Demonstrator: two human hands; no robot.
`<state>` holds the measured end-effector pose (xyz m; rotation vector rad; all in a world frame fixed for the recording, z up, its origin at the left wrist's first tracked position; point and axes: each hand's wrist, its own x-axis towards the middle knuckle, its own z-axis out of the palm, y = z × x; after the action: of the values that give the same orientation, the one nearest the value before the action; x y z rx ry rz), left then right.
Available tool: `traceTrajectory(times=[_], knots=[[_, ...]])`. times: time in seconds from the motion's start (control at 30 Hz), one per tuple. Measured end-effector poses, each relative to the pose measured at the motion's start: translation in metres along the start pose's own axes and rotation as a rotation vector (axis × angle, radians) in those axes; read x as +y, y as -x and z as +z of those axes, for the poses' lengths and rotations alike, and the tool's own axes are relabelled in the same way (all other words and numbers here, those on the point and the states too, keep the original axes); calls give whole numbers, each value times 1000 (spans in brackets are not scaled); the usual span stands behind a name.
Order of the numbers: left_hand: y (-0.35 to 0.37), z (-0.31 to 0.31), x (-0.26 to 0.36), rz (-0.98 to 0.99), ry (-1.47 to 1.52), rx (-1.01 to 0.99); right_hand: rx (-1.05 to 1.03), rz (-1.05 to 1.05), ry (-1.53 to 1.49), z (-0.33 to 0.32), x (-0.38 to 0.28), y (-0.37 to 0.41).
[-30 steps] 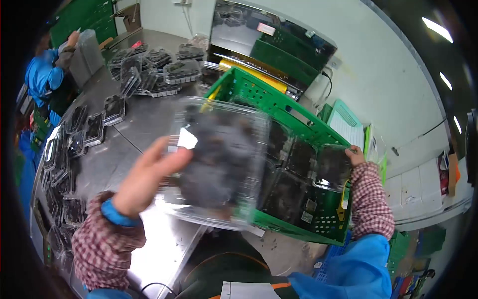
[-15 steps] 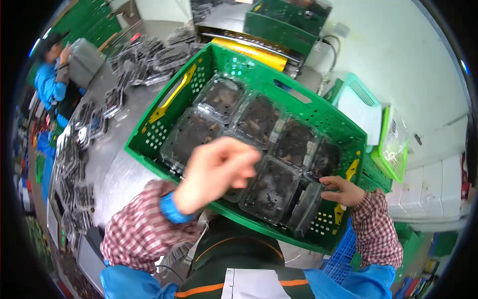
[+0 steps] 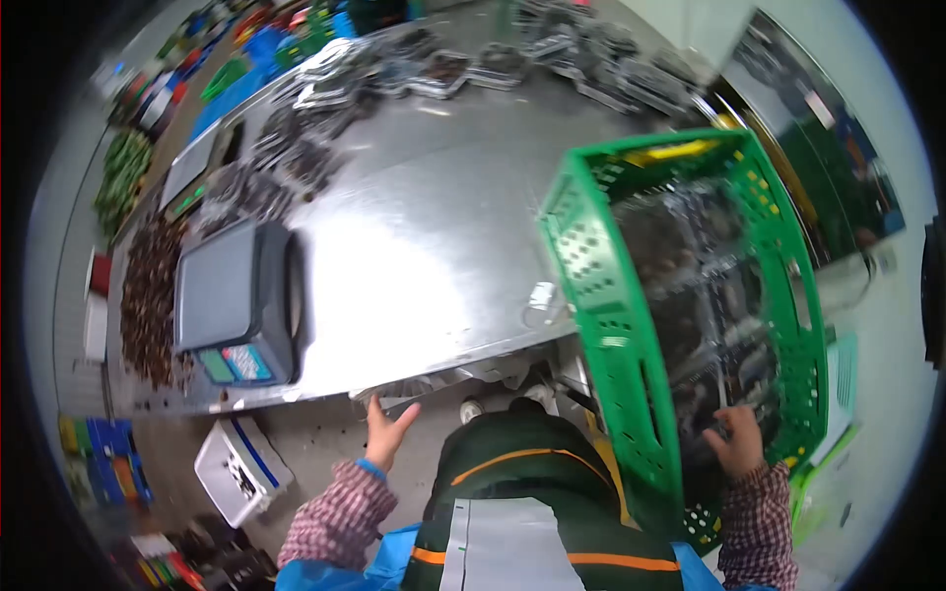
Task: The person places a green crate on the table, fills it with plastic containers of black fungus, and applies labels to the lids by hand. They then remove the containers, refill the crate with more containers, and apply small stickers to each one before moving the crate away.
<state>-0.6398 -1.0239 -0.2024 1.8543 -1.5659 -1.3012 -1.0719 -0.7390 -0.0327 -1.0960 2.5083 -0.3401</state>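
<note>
My left hand (image 3: 387,433) hangs open just below the front edge of the steel table (image 3: 424,227), fingers apart and holding nothing. My right hand (image 3: 737,441) reaches into the near end of a green plastic crate (image 3: 601,295) that stands on the table's right side. It touches the clear lidded boxes of dark fruit (image 3: 700,266) packed inside. The picture is blurred there, so I cannot tell whether the fingers grip a box.
A grey weighing scale (image 3: 236,305) sits at the table's left front, beside a heap of dark fruit (image 3: 148,295). Several filled clear boxes (image 3: 552,54) line the far side. A white box (image 3: 241,468) and blue crates (image 3: 99,463) are on the floor to the left.
The clear box my left hand held up a second ago has gone into the crate. That hand then dropped open below the table edge. My view swung left; my right hand stayed in the crate.
</note>
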Motion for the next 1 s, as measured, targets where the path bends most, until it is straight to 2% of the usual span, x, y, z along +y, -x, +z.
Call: traceTrajectory(times=[0.03,0.13,0.2,0.27,0.33,0.37,0.4,0.47,0.5,0.53,0.57,0.6,0.67,0.73,0.77,0.8,0.87,0.9,0.93,1.0], knots=[[-9,6,-1,-24,-1,-14,73,15,-114,-1,-16,-8],[-32,20,-19,13,-24,-124,124,-231,-246,-24,-113,-25],[-28,16,-33,-27,187,-29,64,-476,-146,-29,-163,-32],[-10,-10,-41,-27,-19,331,-34,-803,4,-27,-193,-39],[-28,-29,-55,162,-252,732,-82,-769,-173,-8,-236,-28],[-39,-45,-58,29,-62,475,-227,-753,-216,-2,-258,-25],[-63,-39,-93,18,129,204,-375,-724,-258,6,-279,-23],[-52,-57,-74,-34,161,-239,-249,-1135,-60,38,-314,-26],[-34,-60,-59,32,238,-274,-286,-1142,-100,44,-335,-17],[-22,-53,-58,181,338,-363,-322,-1146,-139,49,-351,-12],[15,-69,-9,411,350,-372,-318,-1204,-220,67,-353,-19],[34,-79,23,744,143,-405,-317,-1194,-221,79,-359,-19],[51,-94,76,985,127,-476,-340,-1036,-242,99,-364,-11],[52,-114,107,902,150,-380,-540,-845,-242,107,-355,-20],[46,-113,99,699,213,-334,-490,-790,-247,106,-348,-23],[33,-108,77,489,266,-278,-362,-818,-198,92,-350,-20],[16,-78,2,272,328,76,-286,-777,-362,76,-344,-19],[4,-63,-33,185,145,120,-345,-680,-487,73,-341,-18],[3,-54,-58,98,-40,155,-400,-573,-604,72,-339,-16],[-7,-55,-43,-162,26,-50,-436,-517,-617,71,-342,-12]])
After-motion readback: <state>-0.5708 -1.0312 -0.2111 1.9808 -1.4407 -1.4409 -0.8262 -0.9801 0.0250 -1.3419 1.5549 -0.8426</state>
